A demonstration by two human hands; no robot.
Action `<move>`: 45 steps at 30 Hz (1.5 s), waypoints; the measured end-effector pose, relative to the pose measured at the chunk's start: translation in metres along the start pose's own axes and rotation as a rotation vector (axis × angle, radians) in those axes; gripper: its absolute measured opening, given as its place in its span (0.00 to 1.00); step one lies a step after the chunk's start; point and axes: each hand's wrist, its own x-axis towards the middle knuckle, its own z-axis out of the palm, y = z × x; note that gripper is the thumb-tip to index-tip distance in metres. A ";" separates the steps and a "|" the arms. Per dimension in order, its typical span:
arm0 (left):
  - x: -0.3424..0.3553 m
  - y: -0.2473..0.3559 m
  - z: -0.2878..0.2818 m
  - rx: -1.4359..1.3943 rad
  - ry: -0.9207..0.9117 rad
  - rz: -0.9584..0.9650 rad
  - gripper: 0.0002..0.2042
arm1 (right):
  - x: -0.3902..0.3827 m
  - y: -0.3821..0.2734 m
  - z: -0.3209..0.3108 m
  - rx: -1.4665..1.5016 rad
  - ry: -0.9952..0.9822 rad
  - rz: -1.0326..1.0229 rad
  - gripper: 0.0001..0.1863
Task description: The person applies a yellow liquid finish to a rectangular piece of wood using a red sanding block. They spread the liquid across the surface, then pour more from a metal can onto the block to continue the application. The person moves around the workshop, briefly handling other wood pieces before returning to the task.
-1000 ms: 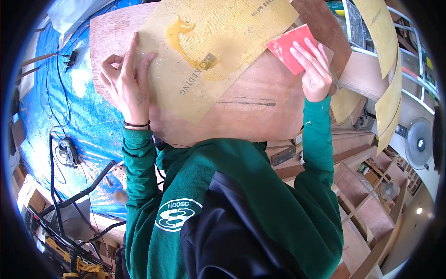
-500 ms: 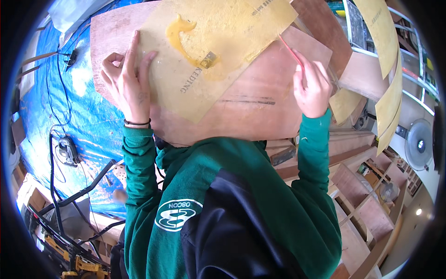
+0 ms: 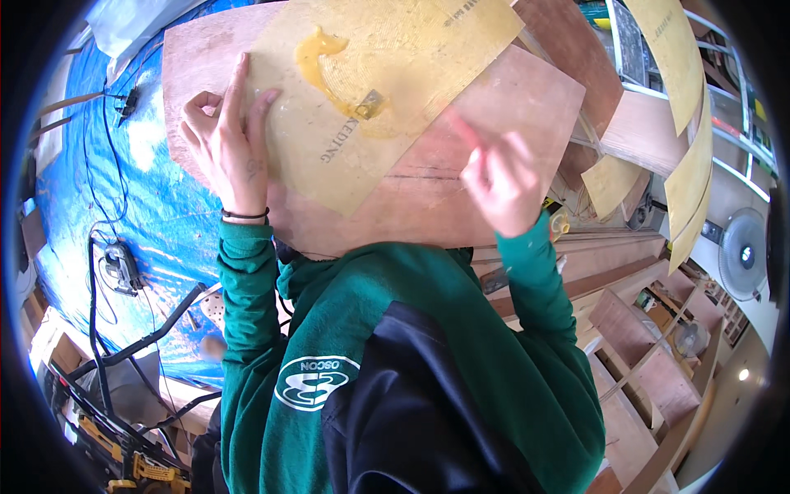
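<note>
Amber sheet (image 3: 362, 144): state its position and what lies left of it.

"Sheet on the wooden board (image 3: 535, 99), set slantwise, its near corner short of the board's near edge. Beyond the board's left edge, a blue tarpaulin (image 3: 140, 189) bears a corded power tool (image 3: 122, 267)."

"Left hand?"

"Left hand (image 3: 224, 152) is by the board's left edge. Index finger straight beside the sheet's left margin, thumb spread apart with its tip at the sheet, remaining fingers bent. Nothing seen gripped. Judged purpose: steadying the sheet from its dry side."

"Condition of the sheet?"

"Yellow paste (image 3: 317, 62), glossy, forms a curved trail toward the board's far edge; a thinner, ridged smear lies to its right."

"Right side?"

"Red flat tool (image 3: 465, 130), blurred, near the sheet's right margin; contact cannot be told. Right hand (image 3: 510, 185), above the board's right half, has its fingers closed around the tool, seen nearly edge-on. That hold presumably leaves the far edge free for the paste. Beyond the board's right corner: curved tan sheets (image 3: 690, 206), then a fan (image 3: 742, 253)."
</note>
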 end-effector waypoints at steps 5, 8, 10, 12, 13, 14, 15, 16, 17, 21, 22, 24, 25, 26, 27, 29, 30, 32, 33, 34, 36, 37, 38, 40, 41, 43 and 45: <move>0.000 0.003 0.000 0.020 0.017 0.011 0.24 | 0.024 0.008 0.004 -0.074 0.050 -0.012 0.23; -0.004 0.002 0.002 0.029 0.008 -0.011 0.24 | 0.013 -0.016 0.012 0.007 -0.074 -0.055 0.26; -0.004 0.004 0.000 0.030 0.004 -0.024 0.24 | 0.002 -0.035 0.019 0.132 -0.104 -0.141 0.27; -0.009 0.010 0.001 0.016 0.018 -0.040 0.24 | 0.002 -0.034 0.018 0.129 -0.131 -0.118 0.25; -0.012 0.011 0.003 0.005 0.025 -0.044 0.24 | 0.006 -0.024 0.011 0.088 -0.130 -0.079 0.24; -0.013 0.010 0.004 0.018 0.035 -0.046 0.25 | 0.013 -0.016 0.008 0.048 -0.128 -0.039 0.23; -0.013 0.010 0.004 0.031 0.041 -0.047 0.25 | 0.031 -0.011 0.006 0.043 -0.039 -0.014 0.22; -0.014 0.010 0.005 0.039 0.050 -0.050 0.25 | 0.042 -0.006 0.005 0.014 -0.019 -0.030 0.22; -0.014 0.010 0.005 0.035 0.047 -0.034 0.25 | 0.052 -0.002 0.006 -0.014 0.000 -0.046 0.22; -0.013 0.010 0.005 0.037 0.056 -0.029 0.24 | 0.055 -0.001 0.023 -0.051 -0.019 -0.214 0.26; -0.013 0.011 0.005 0.041 0.061 -0.039 0.24 | 0.052 -0.008 0.027 -0.043 -0.029 -0.268 0.27; -0.014 0.012 0.005 0.036 0.053 -0.046 0.24 | 0.034 -0.028 0.029 0.035 -0.121 -0.276 0.27; -0.014 0.012 0.005 0.033 0.047 -0.049 0.24 | 0.026 -0.040 0.027 0.071 -0.170 -0.266 0.26; -0.013 0.012 0.005 0.037 0.052 -0.043 0.24 | 0.019 -0.048 0.025 0.107 -0.218 -0.255 0.26; -0.013 0.013 0.004 0.038 0.057 -0.040 0.24 | 0.012 -0.050 0.025 0.153 -0.228 -0.247 0.26; -0.013 0.013 0.006 0.032 0.068 -0.039 0.24 | 0.000 -0.047 0.024 0.247 -0.249 -0.229 0.25; -0.014 0.014 0.007 0.025 0.074 -0.039 0.24 | 0.000 -0.043 0.019 0.237 -0.225 -0.159 0.24; -0.016 0.016 0.007 0.020 0.081 -0.054 0.24 | 0.006 -0.028 0.007 0.216 -0.181 -0.022 0.24; -0.017 0.017 0.008 0.014 0.083 -0.063 0.24 | 0.007 -0.022 0.005 0.194 -0.118 0.056 0.24; -0.017 0.019 0.009 0.009 0.086 -0.073 0.24 | 0.009 -0.021 0.008 0.158 -0.107 0.020 0.24; -0.018 0.022 0.009 0.015 0.092 -0.086 0.24 | 0.011 -0.022 0.017 0.092 -0.089 -0.055 0.25; -0.018 0.023 0.009 0.021 0.095 -0.095 0.24 | 0.005 -0.028 0.021 0.017 -0.106 -0.103 0.28; -0.018 0.024 0.009 0.031 0.097 -0.095 0.24 | -0.004 -0.036 0.025 0.003 -0.118 -0.117 0.28; -0.017 0.024 0.011 0.055 0.104 -0.099 0.24 | -0.025 -0.052 0.034 -0.023 -0.144 -0.149 0.29; -0.017 0.023 0.013 0.053 0.113 -0.089 0.24 | -0.036 -0.058 0.038 -0.043 -0.151 -0.179 0.26; -0.017 0.022 0.015 0.051 0.129 -0.065 0.23 | -0.041 -0.060 0.034 -0.042 -0.139 -0.211 0.25; -0.016 0.024 0.013 0.061 0.125 -0.104 0.23 | -0.038 -0.056 0.027 0.002 -0.113 -0.203 0.26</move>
